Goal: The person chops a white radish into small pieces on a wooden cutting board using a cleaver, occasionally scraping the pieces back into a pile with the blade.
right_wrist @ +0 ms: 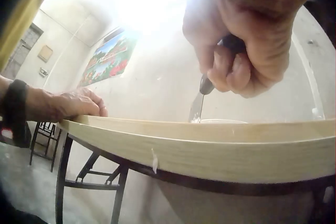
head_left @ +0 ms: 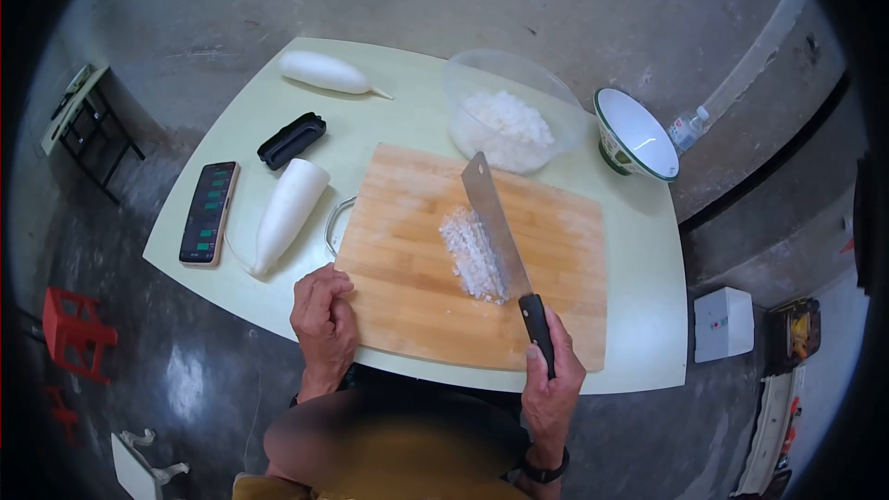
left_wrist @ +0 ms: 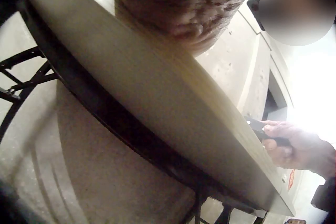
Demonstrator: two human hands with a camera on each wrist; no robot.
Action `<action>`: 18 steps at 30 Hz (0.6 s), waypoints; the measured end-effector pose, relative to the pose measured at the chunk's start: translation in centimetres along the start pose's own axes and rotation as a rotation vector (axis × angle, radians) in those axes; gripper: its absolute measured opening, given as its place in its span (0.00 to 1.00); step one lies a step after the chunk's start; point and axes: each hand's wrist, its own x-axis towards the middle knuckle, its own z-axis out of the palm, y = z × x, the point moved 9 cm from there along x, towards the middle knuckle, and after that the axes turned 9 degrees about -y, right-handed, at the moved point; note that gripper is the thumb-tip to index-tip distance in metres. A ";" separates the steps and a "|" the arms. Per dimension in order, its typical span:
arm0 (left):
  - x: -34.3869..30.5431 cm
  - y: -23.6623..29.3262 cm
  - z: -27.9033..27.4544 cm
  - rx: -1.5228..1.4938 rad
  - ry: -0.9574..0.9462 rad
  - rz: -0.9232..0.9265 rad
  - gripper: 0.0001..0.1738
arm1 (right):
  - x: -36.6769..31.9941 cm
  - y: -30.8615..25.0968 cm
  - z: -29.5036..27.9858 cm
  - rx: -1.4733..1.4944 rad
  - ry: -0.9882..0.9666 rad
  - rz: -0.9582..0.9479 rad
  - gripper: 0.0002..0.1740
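Note:
My right hand grips the black handle of a cleaver, whose blade lies along the right side of a pile of finely chopped white pieces on the wooden cutting board. In the right wrist view the fingers of the right hand are curled round the handle. My left hand rests at the board's left front corner, its fingers bent over the edge; in the right wrist view the left hand touches that same corner. The left wrist view shows only part of the left hand, close up.
A clear bowl of white shreds and a green-rimmed bowl stand behind the board. To the left lie a whole radish, a cut radish, a black case and a phone. A bottle is at the right.

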 end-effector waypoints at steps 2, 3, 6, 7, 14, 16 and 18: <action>0.0 0.1 0.1 0.000 -0.006 0.005 0.18 | 0.1 0.4 0.1 -0.001 -0.040 0.057 0.25; -0.1 -0.1 0.2 -0.005 -0.004 -0.001 0.18 | 0.2 0.8 0.4 0.001 -0.082 0.107 0.25; -0.1 -0.2 0.1 -0.004 -0.001 -0.008 0.17 | -0.2 -0.4 -0.2 -0.010 0.002 -0.019 0.25; 0.0 -0.1 0.1 -0.005 -0.004 -0.004 0.17 | -0.1 -0.6 -0.3 -0.010 0.001 -0.018 0.25; 0.0 -0.2 0.0 -0.012 0.004 -0.003 0.18 | 0.1 -0.2 0.3 -0.006 -0.044 0.021 0.24; 0.0 0.0 0.1 0.009 0.010 0.004 0.18 | 0.1 -0.3 -0.1 0.008 -0.015 0.021 0.24; 0.0 -0.1 0.1 -0.002 0.007 0.000 0.17 | 0.1 1.0 0.5 0.019 -0.107 0.145 0.24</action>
